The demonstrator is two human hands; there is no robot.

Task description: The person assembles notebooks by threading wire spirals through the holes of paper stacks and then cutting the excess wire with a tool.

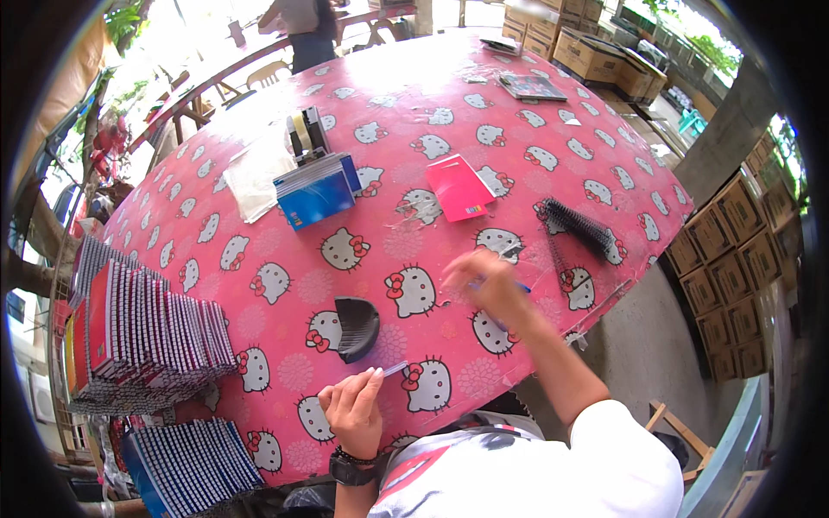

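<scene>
My left hand [352, 413], a dark watch on its wrist, is closed low over the near part of the table. A thin, pale, translucent strip [395, 369] sticks out from its fingertips. Just beyond it lies a black half-round piece [356, 330]. My right hand [494, 287] is curled and smeared by motion above the table, farther out and to the right. Bits of blue show at its fingers, but their kind is too blurred to make out. Past that hand rests a bundle of black binding coils [577, 226].
Stacks of coil-bound notebooks [160, 337] and blue notebooks [194, 466] fill the left side. Farther back sit blue booklets [315, 203], a tape dispenser [308, 136] and pink booklets [460, 187] on the pink tablecloth [389, 285]. Cartons [734, 250] stand right; a person [311, 34] is beyond.
</scene>
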